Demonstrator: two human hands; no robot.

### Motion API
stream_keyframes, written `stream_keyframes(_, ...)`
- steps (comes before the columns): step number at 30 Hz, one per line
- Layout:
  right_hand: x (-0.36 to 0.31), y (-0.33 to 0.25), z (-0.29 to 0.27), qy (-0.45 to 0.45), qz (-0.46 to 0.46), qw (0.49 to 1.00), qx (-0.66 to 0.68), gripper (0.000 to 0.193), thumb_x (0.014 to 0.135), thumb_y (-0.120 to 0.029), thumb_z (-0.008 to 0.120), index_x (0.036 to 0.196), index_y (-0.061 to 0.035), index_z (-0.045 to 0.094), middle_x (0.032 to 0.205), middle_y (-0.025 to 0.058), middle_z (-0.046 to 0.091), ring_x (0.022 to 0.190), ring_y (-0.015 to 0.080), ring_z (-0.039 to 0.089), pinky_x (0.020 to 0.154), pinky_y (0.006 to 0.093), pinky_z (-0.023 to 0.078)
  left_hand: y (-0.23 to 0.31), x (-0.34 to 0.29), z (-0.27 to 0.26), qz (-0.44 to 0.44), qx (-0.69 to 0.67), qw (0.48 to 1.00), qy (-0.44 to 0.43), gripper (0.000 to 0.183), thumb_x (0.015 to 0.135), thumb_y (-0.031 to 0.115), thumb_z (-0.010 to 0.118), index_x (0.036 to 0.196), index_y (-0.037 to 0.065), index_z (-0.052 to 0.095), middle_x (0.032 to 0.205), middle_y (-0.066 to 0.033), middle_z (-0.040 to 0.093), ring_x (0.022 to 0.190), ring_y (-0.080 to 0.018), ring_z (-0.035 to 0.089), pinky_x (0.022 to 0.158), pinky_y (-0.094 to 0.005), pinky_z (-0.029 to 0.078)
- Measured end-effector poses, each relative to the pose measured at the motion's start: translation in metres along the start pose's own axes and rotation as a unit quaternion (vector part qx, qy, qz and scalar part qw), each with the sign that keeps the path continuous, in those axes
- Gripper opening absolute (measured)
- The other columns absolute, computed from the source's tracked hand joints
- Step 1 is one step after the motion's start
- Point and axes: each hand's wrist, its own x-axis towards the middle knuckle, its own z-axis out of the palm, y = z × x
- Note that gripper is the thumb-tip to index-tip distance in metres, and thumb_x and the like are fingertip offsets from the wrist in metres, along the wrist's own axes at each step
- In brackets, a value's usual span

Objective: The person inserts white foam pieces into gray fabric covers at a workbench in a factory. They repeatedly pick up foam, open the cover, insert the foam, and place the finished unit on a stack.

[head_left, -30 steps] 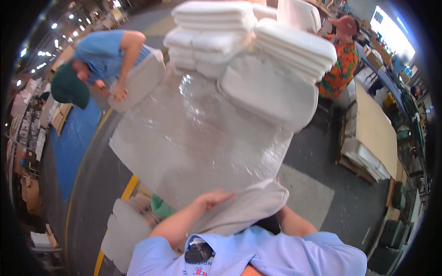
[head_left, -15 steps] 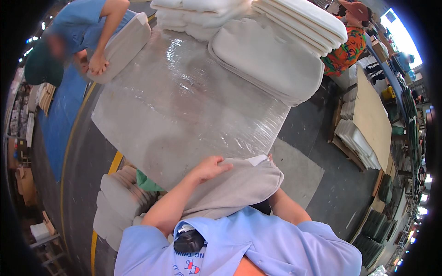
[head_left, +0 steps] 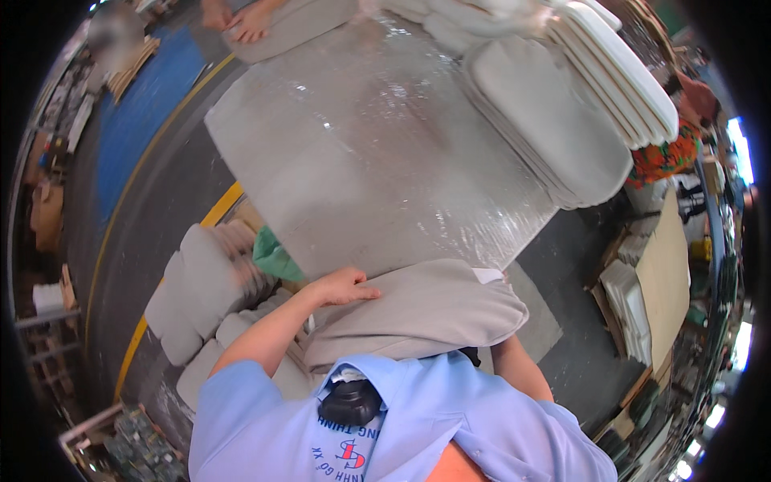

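Observation:
A grey fabric cushion (head_left: 426, 309) with rounded ends and a small white tag (head_left: 487, 275) on its far edge lies between my chest and the near edge of the table. My left hand (head_left: 344, 287) is closed on its far left edge, with the thumb side toward the middle. At the right end, my right forearm (head_left: 518, 365) goes in under the cushion, which hides that hand and its fingers. The plastic-covered table (head_left: 353, 177) stretches out beyond the cushion.
Grey cushions (head_left: 554, 120) and white pads (head_left: 618, 72) are piled at the table's far right. A co-worker's hands (head_left: 250, 22) press another grey cushion (head_left: 301, 28) at the far left. More cushions (head_left: 193, 281) stand lower left by a green bag (head_left: 273, 255). Boards (head_left: 662, 273) are stacked right.
My view has shifted, so the table and piles sit further right. The cushion has come up closer to flat in front of me, and my left hand has moved to its left part.

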Motion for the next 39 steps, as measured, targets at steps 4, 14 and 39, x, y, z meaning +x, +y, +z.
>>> stream_keyframes(4,0.001,-0.050,-0.065,0.124,-0.049,0.982,-0.133,0.061,0.105,-0.056,0.058,0.139,-0.0057,0.060,0.125,0.0157,0.071,0.111,0.0342,0.069,0.099,0.0487,0.057,-0.003,-0.012,0.004,0.006,0.012,0.980,0.199,0.049,0.086,0.051,0.081,0.088,0.004,0.070,0.077,-0.0158,0.067,0.070,-0.0292,0.061,0.067,-0.0439,0.048)
stream_keyframes(14,-0.128,-0.055,0.245,-0.272,-0.163,0.331,-0.889,0.090,0.069,-0.009,0.088,0.152,-0.0122,0.051,0.137,0.0125,0.061,0.128,0.0328,0.059,0.109,0.0461,0.044,-0.119,-0.057,0.045,-0.055,-0.194,0.841,0.502,0.030,0.096,0.032,0.072,0.096,0.002,0.071,0.080,-0.0147,0.071,0.074,-0.0320,0.068,0.069,-0.0419,0.052)
stream_keyframes(39,-0.091,0.013,0.210,-0.038,-0.337,0.882,-0.327,0.063,0.085,-0.005,0.084,0.138,0.0026,0.052,0.127,0.0134,0.066,0.115,0.0227,0.066,0.098,0.0387,0.055,0.168,0.007,-0.042,0.291,-0.392,0.805,0.337,0.048,0.109,0.044,0.059,0.126,-0.001,0.066,0.120,-0.0088,0.070,0.114,-0.0173,0.061,0.099,-0.0327,0.049)
